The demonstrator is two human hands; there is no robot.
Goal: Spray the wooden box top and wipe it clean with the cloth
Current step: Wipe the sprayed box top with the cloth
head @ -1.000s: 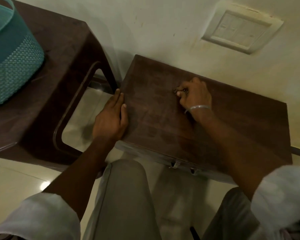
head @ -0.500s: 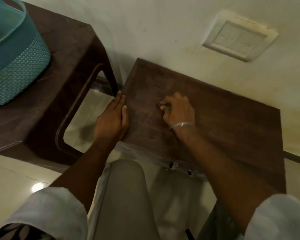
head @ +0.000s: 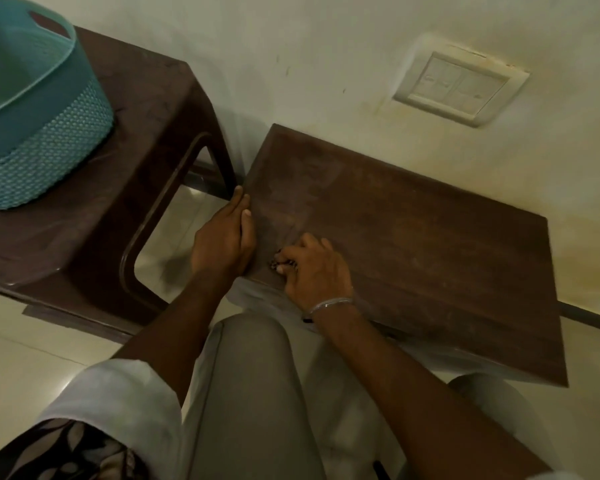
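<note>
Pale cream wall (head: pixel 326 57) behind everything, with a switch plate (head: pixel 459 89) mounted up on the right side and glossy light floor tiles (head: pixel 25 362) below. We're crouched in front of the wooden box (head: pixel 430 265), which sits pushed against that wall, its dark brown top looking a bit dusty and streaky. Our left hand (head: pixel 222 244) lies flat along the box's left edge, fingers together and straight, pressed against the side near the front left corner. Our right hand (head: pixel 314 268) is down on the top, close to the front left corner, fingers curled tight around a small bunched-up cloth (head: pixel 282 264); only a dark patterned bit of it pokes out past the knuckles. A thin bangle (head: pixel 331 304) sits on that wrist. Just left of the box there's a brown plastic stool (head: pixel 146 133), with a teal basket (head: pixel 39 133) on its top toward the far left edge. Our knee in grey trousers (head: pixel 250 393) is right below the box's front edge.
</note>
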